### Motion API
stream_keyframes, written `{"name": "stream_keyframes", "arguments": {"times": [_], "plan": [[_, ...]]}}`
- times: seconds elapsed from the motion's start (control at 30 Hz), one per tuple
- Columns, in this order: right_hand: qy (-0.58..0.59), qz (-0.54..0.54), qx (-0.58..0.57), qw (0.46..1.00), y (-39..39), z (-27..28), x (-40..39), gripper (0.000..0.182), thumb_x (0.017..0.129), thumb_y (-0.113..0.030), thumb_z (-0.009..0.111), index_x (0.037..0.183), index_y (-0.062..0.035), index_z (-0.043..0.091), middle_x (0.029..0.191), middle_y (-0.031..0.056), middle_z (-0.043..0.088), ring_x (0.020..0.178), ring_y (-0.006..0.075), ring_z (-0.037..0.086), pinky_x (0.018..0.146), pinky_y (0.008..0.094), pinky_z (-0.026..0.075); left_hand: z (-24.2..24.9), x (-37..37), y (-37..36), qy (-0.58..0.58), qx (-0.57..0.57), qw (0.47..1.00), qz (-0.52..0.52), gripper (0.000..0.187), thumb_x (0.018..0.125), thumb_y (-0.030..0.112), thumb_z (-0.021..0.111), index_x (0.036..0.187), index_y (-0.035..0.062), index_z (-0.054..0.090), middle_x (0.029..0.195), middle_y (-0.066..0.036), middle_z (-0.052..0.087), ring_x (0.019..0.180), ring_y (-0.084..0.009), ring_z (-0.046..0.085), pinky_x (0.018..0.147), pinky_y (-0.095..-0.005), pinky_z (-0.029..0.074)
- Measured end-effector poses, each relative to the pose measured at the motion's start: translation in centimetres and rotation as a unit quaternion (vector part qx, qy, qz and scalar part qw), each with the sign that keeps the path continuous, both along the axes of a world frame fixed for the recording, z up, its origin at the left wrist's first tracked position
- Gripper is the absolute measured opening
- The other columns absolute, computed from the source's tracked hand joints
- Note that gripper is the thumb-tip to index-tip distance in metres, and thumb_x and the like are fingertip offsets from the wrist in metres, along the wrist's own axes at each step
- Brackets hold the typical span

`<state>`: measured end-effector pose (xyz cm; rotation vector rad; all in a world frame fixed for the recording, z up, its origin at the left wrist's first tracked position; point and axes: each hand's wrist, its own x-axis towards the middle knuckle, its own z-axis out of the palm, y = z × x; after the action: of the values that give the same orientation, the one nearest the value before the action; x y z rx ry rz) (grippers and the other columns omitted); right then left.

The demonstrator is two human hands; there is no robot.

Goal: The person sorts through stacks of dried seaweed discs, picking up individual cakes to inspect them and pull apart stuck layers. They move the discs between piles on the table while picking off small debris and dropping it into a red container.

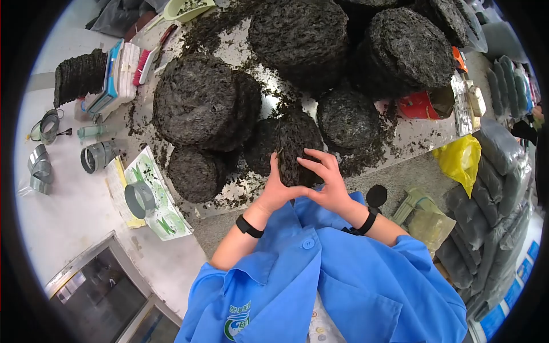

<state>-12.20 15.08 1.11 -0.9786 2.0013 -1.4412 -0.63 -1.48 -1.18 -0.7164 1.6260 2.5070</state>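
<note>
My left hand (pixel 276 191) and my right hand (pixel 330 182) are wrapped round the near end of a stack of dark dried seaweed rounds (pixel 298 134), thumbs meeting at its front. The stack stands on edge near the table's front side. Behind it to the left is a low seaweed stack (pixel 260 147), partly hidden. A small round stack (pixel 347 119) sits to the right of my hands. Larger seaweed stacks (pixel 195 102) rise to the left and at the back (pixel 298 40). Some fingertips are hidden against the seaweed.
Loose seaweed crumbs litter the metal table (pixel 394 154). On the left are a digital scale (pixel 108 77), a red brush (pixel 141 67), tape rolls (pixel 98 156) and a green-white printed sheet (pixel 160 200). At right are a red container (pixel 416 106), a yellow bag (pixel 461 162) and packed grey bags (pixel 497 188).
</note>
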Motion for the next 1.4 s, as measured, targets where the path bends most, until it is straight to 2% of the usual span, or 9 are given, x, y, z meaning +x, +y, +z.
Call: {"name": "stream_keyframes", "arguments": {"times": [0.13, 0.53, 0.67, 0.77, 0.97, 1.03, 1.13, 1.2, 1.4], "plan": [[0.083, -0.01, 0.018, 0.996, -0.6, 1.6, -0.4, 0.081, 0.067, -0.025, 0.088, 0.14, -0.0101, 0.057, 0.143, 0.0149, 0.05, 0.126, 0.0368, 0.047, 0.109, 0.0471, 0.041, -1.0, 0.1, 0.0, 0.04, 0.078, 0.996, 0.019, 0.139, 0.061, 0.045, 0.097, 0.158, 0.0054, 0.005, 0.15, -0.014, 0.042, 0.139, -0.0259, 0.044, 0.115, -0.041, 0.04], [0.13, -0.061, 0.044, 0.989, -0.7, 1.9, 1.1, 0.104, 0.054, -0.033, 0.095, 0.143, -0.0066, 0.047, 0.135, 0.0178, 0.047, 0.124, 0.0388, 0.046, 0.106, 0.049, 0.043, 1.7, -1.4, 1.1, 0.059, 0.124, 0.99, -0.014, 0.137, 0.067, 0.075, 0.078, 0.159, 0.0101, 0.0, 0.152, -0.014, 0.039, 0.138, -0.0248, 0.046, 0.115, -0.0408, 0.04], [0.044, -0.035, 0.016, 0.998, 0.7, 3.0, -0.8, 0.091, 0.062, -0.029, 0.091, 0.14, -0.0055, 0.05, 0.138, 0.0186, 0.048, 0.126, 0.0383, 0.047, 0.107, 0.0491, 0.043, -0.1, -0.1, 0.5, 0.12, 0.053, 0.991, -0.006, 0.117, 0.084, 0.062, 0.075, 0.159, 0.0072, 0.005, 0.151, -0.014, 0.042, 0.136, -0.0233, 0.047, 0.114, -0.0386, 0.04], [0.016, -0.092, 0.005, 0.996, 2.9, 1.8, -2.9, 0.057, 0.081, -0.017, 0.075, 0.133, -0.0006, 0.057, 0.129, 0.0184, 0.061, 0.117, 0.029, 0.058, 0.1, 0.0409, 0.048, 0.4, 0.1, -0.2, -0.043, 0.056, 0.991, 0.116, 0.06, 0.103, 0.019, 0.06, 0.153, 0.0, 0.033, 0.139, -0.011, 0.056, 0.129, -0.0198, 0.053, 0.111, -0.0345, 0.042], [-0.259, -0.299, 0.021, 0.918, 7.8, -4.0, -11.4, 0.059, 0.083, -0.014, 0.074, 0.135, 0.0045, 0.052, 0.126, 0.0209, 0.063, 0.116, 0.0292, 0.061, 0.101, 0.0382, 0.048, -1.6, 4.1, -3.4, -0.066, 0.094, 0.967, 0.228, 0.041, 0.103, 0.015, 0.059, 0.141, 0.0019, 0.05, 0.136, -0.008, 0.061, 0.123, -0.0188, 0.058, 0.107, -0.0347, 0.045], [0.21, -0.263, 0.154, 0.929, 8.3, -4.2, -10.9, 0.072, 0.073, -0.016, 0.081, 0.136, 0.004, 0.052, 0.138, 0.0248, 0.054, 0.128, 0.0381, 0.052, 0.11, 0.0443, 0.041, -1.9, 5.0, -3.5, -0.078, 0.108, 0.962, 0.238, 0.042, 0.103, 0.015, 0.059, 0.141, 0.0013, 0.049, 0.135, -0.008, 0.061, 0.123, -0.0195, 0.058, 0.107, -0.0361, 0.046], [0.231, 0.089, 0.113, 0.962, 3.9, 0.4, -5.6, 0.081, 0.061, -0.014, 0.079, 0.138, -0.008, 0.055, 0.151, 0.0191, 0.044, 0.143, 0.0406, 0.036, 0.121, 0.0554, 0.023, -0.2, 4.5, -2.3, -0.094, 0.141, 0.963, 0.21, 0.043, 0.105, 0.02, 0.057, 0.142, 0.0007, 0.048, 0.135, -0.009, 0.061, 0.123, -0.0203, 0.058, 0.107, -0.037, 0.046], [0.324, 0.217, -0.019, 0.92, 2.2, -0.6, -3.1, 0.068, 0.061, 0.001, 0.068, 0.128, -0.0083, 0.063, 0.133, 0.0144, 0.062, 0.129, 0.0341, 0.056, 0.11, 0.0518, 0.041, 0.1, 3.8, -1.0, -0.093, 0.187, 0.958, 0.198, 0.042, 0.106, 0.024, 0.055, 0.141, 0.0004, 0.049, 0.134, -0.009, 0.061, 0.121, -0.0206, 0.059, 0.104, -0.0369, 0.048], [-0.195, -0.308, 0.034, 0.93, 6.4, -1.4, -8.3, 0.042, 0.083, -0.006, 0.076, 0.121, 0.0038, 0.063, 0.118, 0.0195, 0.069, 0.113, 0.0298, 0.065, 0.098, 0.04, 0.051, -9.1, 6.0, -3.7, -0.144, -0.105, 0.965, 0.193, 0.047, 0.104, 0.035, 0.058, 0.129, -0.0043, 0.055, 0.117, -0.015, 0.066, 0.103, -0.0254, 0.064, 0.09, -0.0372, 0.052]]}}
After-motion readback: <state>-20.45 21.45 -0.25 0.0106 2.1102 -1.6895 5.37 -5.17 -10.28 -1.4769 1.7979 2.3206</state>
